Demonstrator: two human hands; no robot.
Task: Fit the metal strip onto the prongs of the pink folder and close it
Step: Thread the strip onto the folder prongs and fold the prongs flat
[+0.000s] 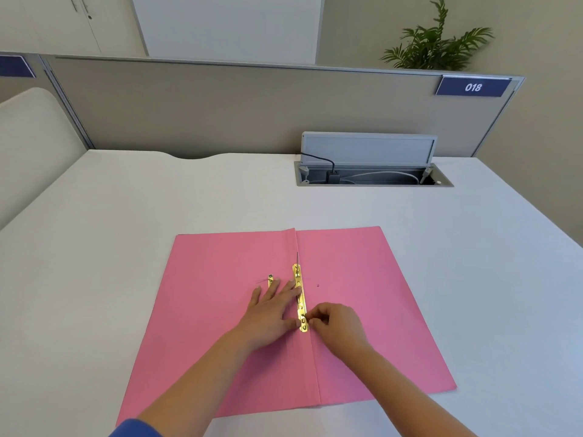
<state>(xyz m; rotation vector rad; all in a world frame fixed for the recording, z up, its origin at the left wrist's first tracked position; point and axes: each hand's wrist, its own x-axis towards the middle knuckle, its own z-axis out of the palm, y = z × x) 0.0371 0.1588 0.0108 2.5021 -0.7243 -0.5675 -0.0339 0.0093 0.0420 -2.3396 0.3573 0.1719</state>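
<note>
Head view: a pink paper folder point(220, 326) lies spread open and flat on the white table point(126, 200), its centre crease running away from the person. Along that crease, on the right edge of the left leaf, lies a long gold-coloured metal strip point(300, 294) with holes along it, pointing away from the camera. A thin dark prong stands up just beyond its far end.

The left hand point(271, 313) rests palm-down on the left leaf, fingers spread flat; the index finger touches the left edge of the strip about halfway along, and the thumb presses against its near end. It pins the strip rather than gripping it. A second, shorter piece of gold metal point(270, 279) pokes out from under the left fingertips, with a thin wire-like prong beside it.

The right hand point(337, 323) sits on the right leaf, fingers curled, thumb and forefinger pinched together at the near end of the strip; whether they clasp the strip itself or a small part on it cannot be told.

Farther back, an open grey cable box point(372, 175) is sunk into the table, below a beige partition point(205, 105).
</note>
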